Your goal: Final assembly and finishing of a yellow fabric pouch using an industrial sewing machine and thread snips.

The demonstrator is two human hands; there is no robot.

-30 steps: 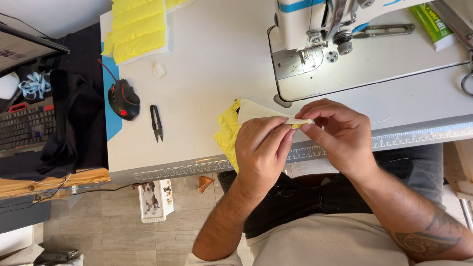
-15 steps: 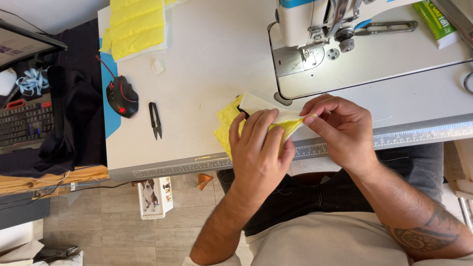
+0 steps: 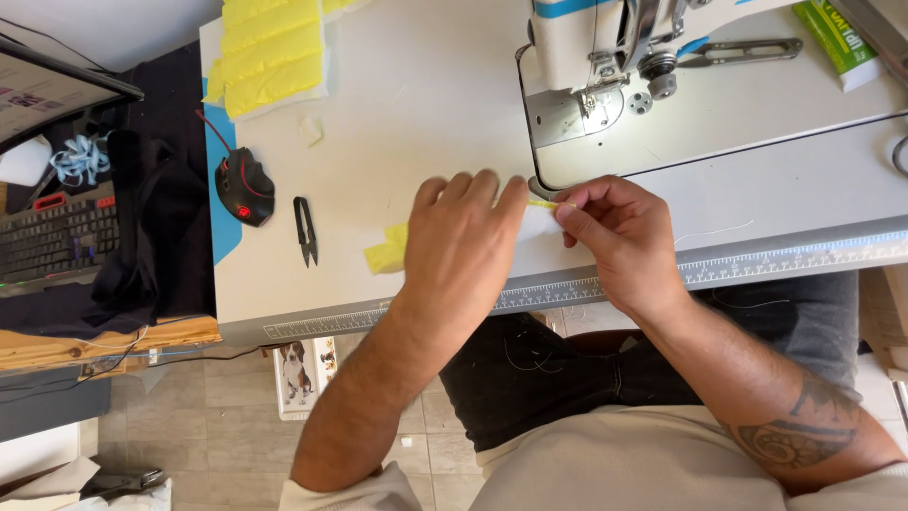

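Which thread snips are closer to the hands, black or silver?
The black snips, lying on the white table just beyond the left hand, beside the mouse. The silver snips lie farther off, on the sewing machine's bed.

Soft matt yellow cloth (image 3: 388, 254) lies on the smooth white counter (image 3: 416, 114); at 12 o'clock, the sewing machine (image 3: 605, 57) shows glossy metal.

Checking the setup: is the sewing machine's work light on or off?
On: the sewing machine casts a bright patch on its bed beside the needle plate.
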